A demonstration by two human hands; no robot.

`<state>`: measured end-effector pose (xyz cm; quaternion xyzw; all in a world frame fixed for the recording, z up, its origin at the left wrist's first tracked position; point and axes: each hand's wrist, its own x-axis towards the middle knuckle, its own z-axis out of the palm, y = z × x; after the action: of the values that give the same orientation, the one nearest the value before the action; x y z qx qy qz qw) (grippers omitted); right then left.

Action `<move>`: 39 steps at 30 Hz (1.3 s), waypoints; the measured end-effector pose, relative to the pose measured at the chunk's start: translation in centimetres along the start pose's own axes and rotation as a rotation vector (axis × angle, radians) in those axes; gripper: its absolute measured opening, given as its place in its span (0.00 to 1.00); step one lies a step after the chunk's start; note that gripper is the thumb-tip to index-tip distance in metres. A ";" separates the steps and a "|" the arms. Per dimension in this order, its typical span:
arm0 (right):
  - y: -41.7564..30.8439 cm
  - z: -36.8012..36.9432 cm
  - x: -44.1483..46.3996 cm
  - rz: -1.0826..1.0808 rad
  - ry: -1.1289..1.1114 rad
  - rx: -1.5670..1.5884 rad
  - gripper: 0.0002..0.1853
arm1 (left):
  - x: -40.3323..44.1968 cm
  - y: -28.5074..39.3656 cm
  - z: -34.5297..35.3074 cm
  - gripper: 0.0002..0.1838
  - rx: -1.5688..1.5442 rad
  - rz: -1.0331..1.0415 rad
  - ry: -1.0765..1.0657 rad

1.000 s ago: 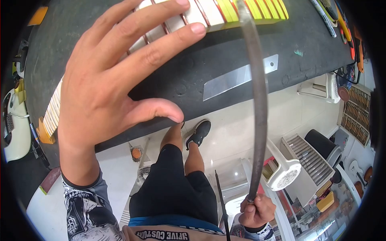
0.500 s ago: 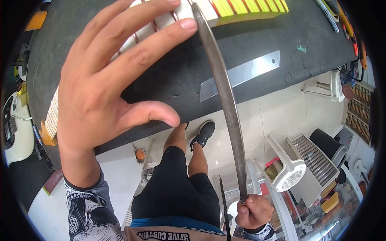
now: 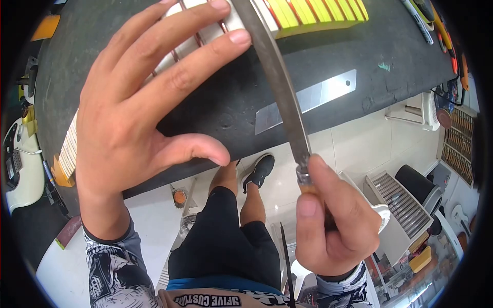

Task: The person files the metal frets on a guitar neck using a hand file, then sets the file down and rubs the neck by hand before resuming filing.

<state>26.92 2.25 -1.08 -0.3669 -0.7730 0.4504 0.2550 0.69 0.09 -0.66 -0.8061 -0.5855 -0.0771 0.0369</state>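
Observation:
My left hand [image 3: 138, 102] lies with fingers spread over a guitar-neck-like piece [image 3: 313, 16], which has metal strips across a white and yellow-green surface. Its fingertips press on the white part. In my right hand [image 3: 339, 220] is the handle of a long dark metal file [image 3: 280, 87], held between thumb and fingers. The far end of the file lies across the neck-like piece, just right of my left fingertips, and runs out of view at the top. A flat metal blade [image 3: 328, 92] rests on the dark bench mat below the piece.
The dark bench [image 3: 226, 118] has pens and tools [image 3: 418, 23] at its upper right. An orange-tan block [image 3: 61, 172] stands at the left. Beyond the bench edge are a white stool [image 3: 370, 226], a drawer of metal rods [image 3: 400, 203] and a glass case.
My right hand has moved up and forward, pushing the file farther across the piece. Earlier the file also shifted left, towards my left fingertips. My left hand has stayed nearly still.

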 end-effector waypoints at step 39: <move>-0.7 -4.0 -14.3 0.025 -0.045 -0.417 0.27 | -0.3 0.2 0.1 0.49 0.006 -0.017 0.029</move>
<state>38.16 -7.37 0.44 -0.4111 -0.8504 0.2920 0.1504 0.77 -0.22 -0.80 -0.7997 -0.5922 -0.0873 0.0474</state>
